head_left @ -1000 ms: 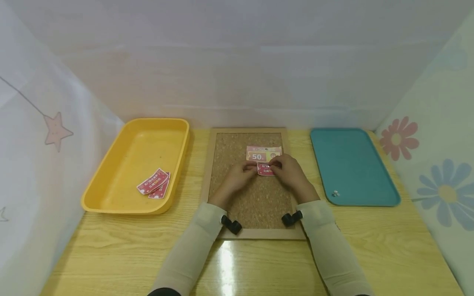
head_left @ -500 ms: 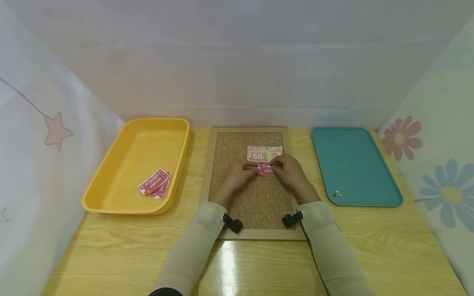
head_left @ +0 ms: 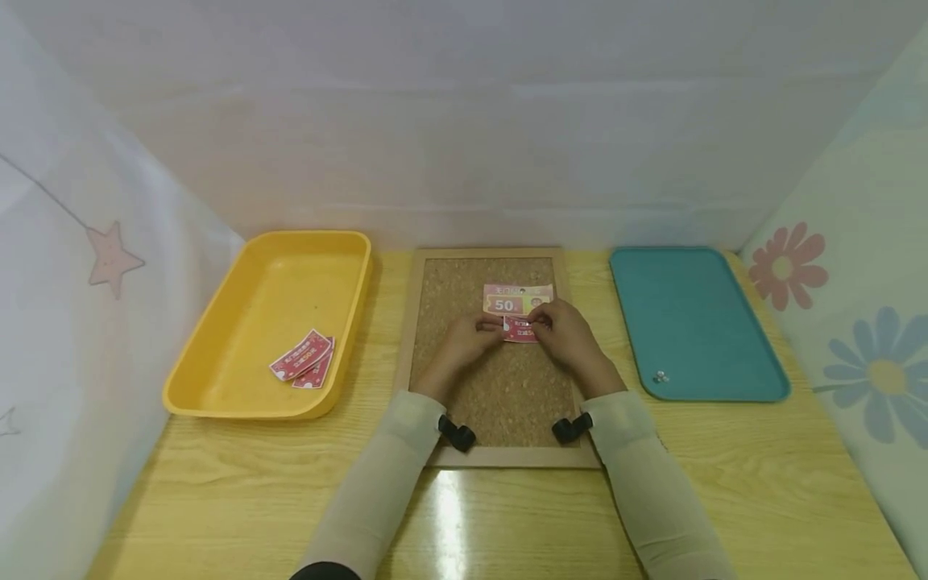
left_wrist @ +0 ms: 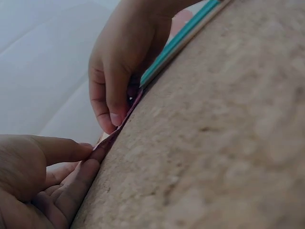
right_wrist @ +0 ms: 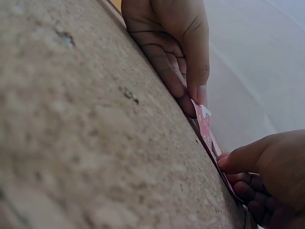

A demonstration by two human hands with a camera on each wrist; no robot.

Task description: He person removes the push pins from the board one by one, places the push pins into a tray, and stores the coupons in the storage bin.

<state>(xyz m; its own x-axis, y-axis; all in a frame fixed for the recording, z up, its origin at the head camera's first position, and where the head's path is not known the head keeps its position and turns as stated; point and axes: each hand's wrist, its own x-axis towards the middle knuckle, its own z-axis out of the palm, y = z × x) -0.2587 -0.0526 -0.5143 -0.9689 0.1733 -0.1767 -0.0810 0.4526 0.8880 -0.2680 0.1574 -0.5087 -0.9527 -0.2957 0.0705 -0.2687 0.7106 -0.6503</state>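
Observation:
Low over the cork board (head_left: pixel 500 403), both hands hold a small red coupon (head_left: pixel 516 331). My left hand (head_left: pixel 464 342) pinches its left end between thumb and fingers, seen closely in the left wrist view. At the right end, my right hand (head_left: pixel 569 337) grips it, the thumb on its face and the other fingers curled in the right wrist view. A tiny bright spot shows by the right fingertips in the head view. Just above lies a larger pink and yellow coupon (head_left: pixel 503 305) marked 50, flat on the board with a small dark dot near its top edge.
To the left stands a yellow tray (head_left: pixel 283 278) with red coupons (head_left: pixel 300 354) overlapping in it. A teal tray (head_left: pixel 699 322) on the right carries a few small shiny pieces (head_left: pixel 660 376). The board's wooden frame (head_left: pixel 507 457) lies on a wood-grain table (head_left: pixel 391 515).

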